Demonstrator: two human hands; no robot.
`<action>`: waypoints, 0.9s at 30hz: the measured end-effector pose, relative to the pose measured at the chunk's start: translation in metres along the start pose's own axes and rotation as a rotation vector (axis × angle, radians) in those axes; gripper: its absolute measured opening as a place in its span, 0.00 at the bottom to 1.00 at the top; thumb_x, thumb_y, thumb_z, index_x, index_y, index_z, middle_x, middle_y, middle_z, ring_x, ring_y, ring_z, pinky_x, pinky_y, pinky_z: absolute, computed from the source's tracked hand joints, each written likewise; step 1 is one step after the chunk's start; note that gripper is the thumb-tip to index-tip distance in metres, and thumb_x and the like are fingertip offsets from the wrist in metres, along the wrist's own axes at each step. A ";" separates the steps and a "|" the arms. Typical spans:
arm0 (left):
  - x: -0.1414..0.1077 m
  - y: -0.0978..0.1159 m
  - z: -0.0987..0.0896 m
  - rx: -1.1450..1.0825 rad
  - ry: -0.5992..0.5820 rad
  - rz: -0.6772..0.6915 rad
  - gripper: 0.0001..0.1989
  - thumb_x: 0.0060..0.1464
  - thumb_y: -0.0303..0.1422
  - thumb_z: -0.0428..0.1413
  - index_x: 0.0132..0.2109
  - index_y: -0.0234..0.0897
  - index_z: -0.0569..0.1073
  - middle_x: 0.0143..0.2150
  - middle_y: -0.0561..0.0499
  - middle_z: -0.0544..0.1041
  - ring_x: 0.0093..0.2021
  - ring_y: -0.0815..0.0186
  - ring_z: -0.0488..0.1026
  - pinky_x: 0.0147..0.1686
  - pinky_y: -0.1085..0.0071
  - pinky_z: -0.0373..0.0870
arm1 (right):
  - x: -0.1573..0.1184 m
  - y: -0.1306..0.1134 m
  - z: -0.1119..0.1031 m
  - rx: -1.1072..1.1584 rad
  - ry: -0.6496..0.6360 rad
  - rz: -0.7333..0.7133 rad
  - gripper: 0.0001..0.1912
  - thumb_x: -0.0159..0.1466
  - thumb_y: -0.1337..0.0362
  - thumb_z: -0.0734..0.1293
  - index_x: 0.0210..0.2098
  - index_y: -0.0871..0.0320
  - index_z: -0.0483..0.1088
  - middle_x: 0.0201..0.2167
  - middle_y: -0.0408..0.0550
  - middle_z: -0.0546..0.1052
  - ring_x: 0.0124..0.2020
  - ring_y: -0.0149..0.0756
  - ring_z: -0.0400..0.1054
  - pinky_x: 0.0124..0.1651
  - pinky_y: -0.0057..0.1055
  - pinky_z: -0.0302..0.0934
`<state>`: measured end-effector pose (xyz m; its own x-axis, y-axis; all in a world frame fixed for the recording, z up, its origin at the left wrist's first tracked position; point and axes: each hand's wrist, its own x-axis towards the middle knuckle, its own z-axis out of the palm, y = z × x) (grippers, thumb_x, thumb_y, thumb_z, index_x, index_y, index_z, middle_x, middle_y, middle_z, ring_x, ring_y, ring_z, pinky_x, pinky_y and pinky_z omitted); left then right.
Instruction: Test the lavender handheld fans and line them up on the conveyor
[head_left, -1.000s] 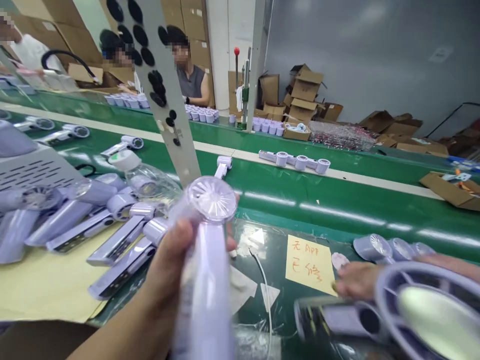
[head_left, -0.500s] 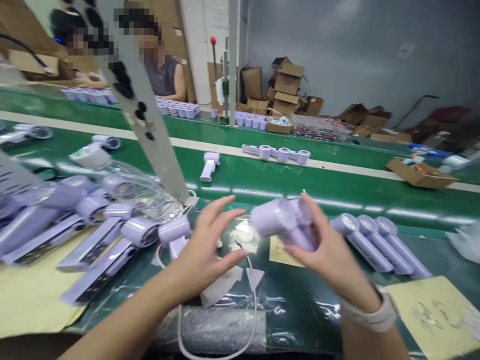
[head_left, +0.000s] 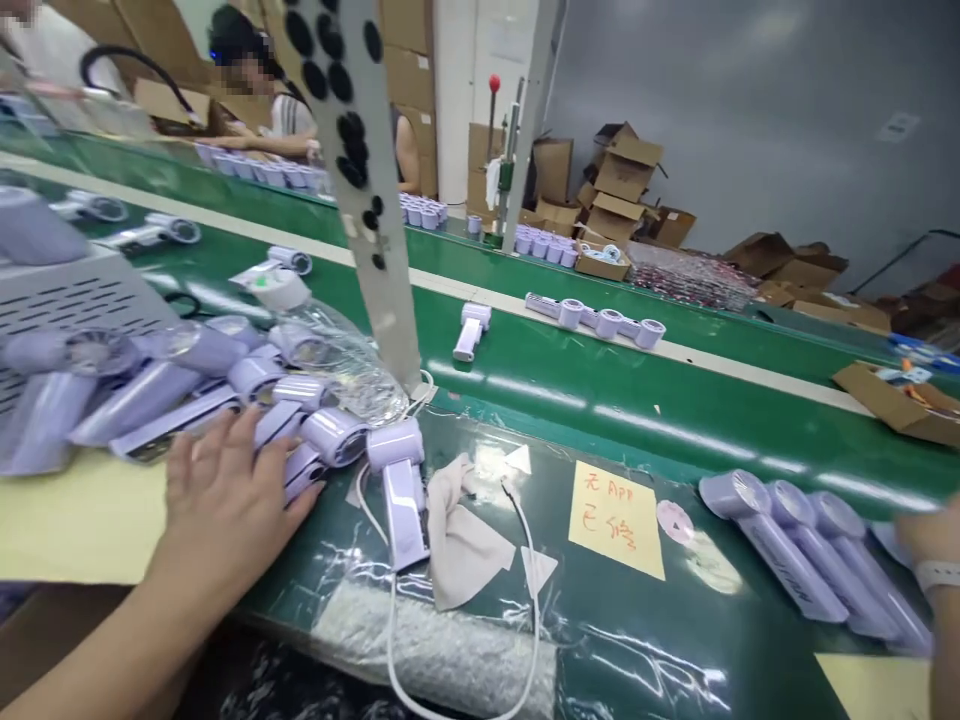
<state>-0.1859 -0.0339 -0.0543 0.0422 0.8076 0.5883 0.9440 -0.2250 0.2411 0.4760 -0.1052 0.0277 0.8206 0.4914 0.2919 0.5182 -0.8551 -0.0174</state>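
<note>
surface: green bench (head_left: 600,640) | on it: lilac fans (head_left: 795,560); yellow note (head_left: 615,518); cloth (head_left: 461,535)

I was looking at a factory assembly line. A long green conveyor belt (head_left: 600,385) ran past my bench, carrying lilac handheld fans (head_left: 471,330). More of the same fans (head_left: 795,545) lay in rows beside me. Other workers (head_left: 281,105) sat along the far side, and flattened cardboard boxes (head_left: 622,185) were piled against the grey wall (head_left: 750,100).
</note>
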 end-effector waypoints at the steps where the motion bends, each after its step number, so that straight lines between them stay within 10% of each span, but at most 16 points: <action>1: 0.000 0.001 -0.001 0.012 -0.009 -0.008 0.17 0.56 0.34 0.55 0.52 0.37 0.74 0.78 0.41 0.53 0.76 0.30 0.47 0.74 0.34 0.41 | -0.009 -0.037 -0.010 0.028 0.005 -0.016 0.41 0.69 0.52 0.49 0.69 0.80 0.57 0.59 1.02 0.59 0.67 0.83 0.54 0.47 0.71 0.52; 8: -0.034 -0.012 -0.026 -0.084 -0.044 0.012 0.15 0.56 0.33 0.59 0.50 0.42 0.70 0.68 0.38 0.70 0.75 0.32 0.54 0.71 0.30 0.45 | -0.134 -0.313 -0.013 0.226 -0.230 -0.781 0.25 0.68 0.59 0.68 0.63 0.56 0.71 0.62 0.66 0.72 0.69 0.61 0.58 0.64 0.55 0.52; 14: -0.051 -0.014 -0.049 -0.435 0.010 -0.344 0.24 0.49 0.42 0.67 0.52 0.44 0.73 0.45 0.46 0.82 0.44 0.46 0.80 0.52 0.47 0.76 | -0.226 -0.427 0.003 0.482 -0.416 -1.009 0.23 0.71 0.54 0.69 0.62 0.56 0.69 0.61 0.55 0.72 0.59 0.50 0.69 0.61 0.54 0.64; 19: -0.027 0.018 -0.051 -1.239 -0.212 -0.683 0.20 0.54 0.50 0.65 0.43 0.39 0.77 0.36 0.46 0.82 0.35 0.56 0.80 0.36 0.59 0.79 | -0.216 -0.402 -0.013 0.739 -0.536 -0.950 0.14 0.75 0.58 0.63 0.55 0.59 0.71 0.48 0.51 0.77 0.45 0.40 0.75 0.50 0.43 0.71; 22: 0.007 0.057 -0.040 -1.716 -0.379 -0.682 0.21 0.55 0.50 0.65 0.47 0.39 0.78 0.44 0.44 0.84 0.40 0.58 0.82 0.43 0.59 0.81 | -0.214 -0.338 -0.036 0.899 -0.577 -0.928 0.19 0.77 0.59 0.51 0.58 0.57 0.66 0.44 0.50 0.77 0.41 0.38 0.75 0.45 0.38 0.71; 27: 0.066 0.135 -0.008 -2.065 -0.530 -0.682 0.31 0.45 0.56 0.69 0.47 0.37 0.79 0.49 0.42 0.83 0.51 0.51 0.81 0.52 0.55 0.80 | -0.245 -0.234 -0.084 1.079 -0.496 -1.152 0.13 0.71 0.57 0.62 0.51 0.49 0.74 0.53 0.50 0.76 0.56 0.47 0.71 0.58 0.47 0.65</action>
<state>-0.0583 -0.0150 0.0234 0.3497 0.9366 -0.0212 -0.6724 0.2667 0.6905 0.1336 -0.0397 0.0402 -0.2064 0.9277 0.3110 0.6140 0.3703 -0.6970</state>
